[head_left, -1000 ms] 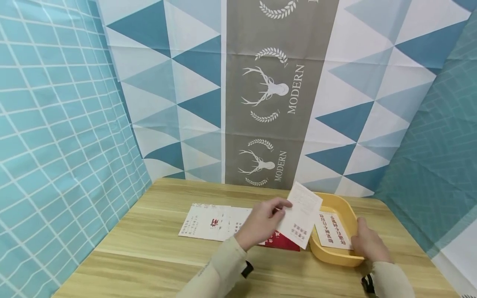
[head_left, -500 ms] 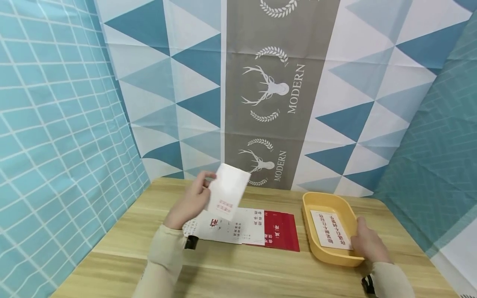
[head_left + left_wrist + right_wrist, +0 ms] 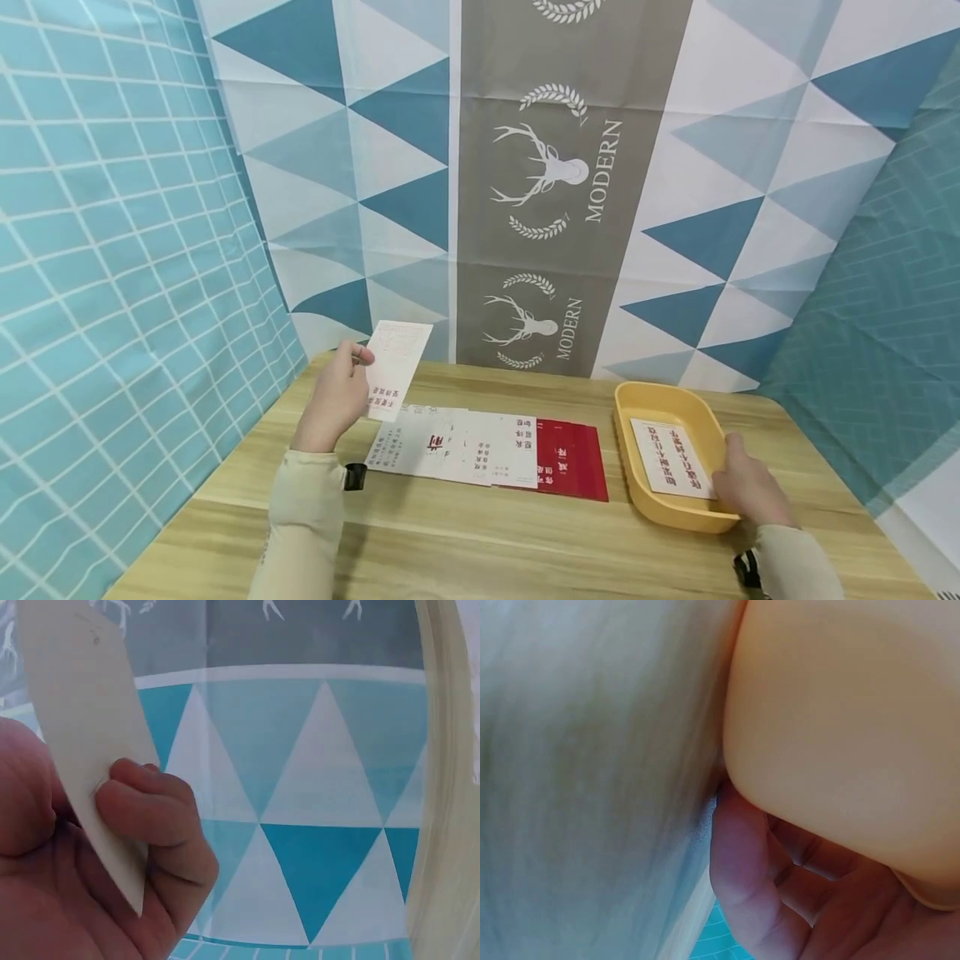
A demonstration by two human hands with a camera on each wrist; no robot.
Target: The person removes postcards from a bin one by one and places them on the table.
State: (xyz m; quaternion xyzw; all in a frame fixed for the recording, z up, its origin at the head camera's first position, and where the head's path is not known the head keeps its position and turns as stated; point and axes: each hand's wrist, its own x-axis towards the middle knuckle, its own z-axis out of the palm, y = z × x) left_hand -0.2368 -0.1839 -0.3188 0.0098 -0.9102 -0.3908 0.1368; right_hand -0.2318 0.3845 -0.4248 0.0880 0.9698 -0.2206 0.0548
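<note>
My left hand point(image 3: 333, 402) pinches a white card point(image 3: 399, 360) with red print, raised above the left end of a row of cards. In the left wrist view, curled fingers point(image 3: 161, 825) press against the card's plain side. Overlapping white printed cards point(image 3: 457, 450) lie flat on the table, with a red card point(image 3: 576, 462) at the row's right end. My right hand point(image 3: 756, 487) grips the right side of a yellow tray point(image 3: 678, 517). One white card with red characters point(image 3: 671, 458) lies inside it. The right wrist view shows the fingers against the tray's outer wall.
The wood-grain table point(image 3: 480, 546) ends at a patterned cloth backdrop point(image 3: 525, 167) just behind the cards and tray. A blue grid-patterned cloth point(image 3: 135, 275) hangs along the left side, and a teal cloth point(image 3: 885, 333) along the right.
My left hand has carried the white card from beside the tray leftward across the row, uncovering the red card. My right hand stays on the tray.
</note>
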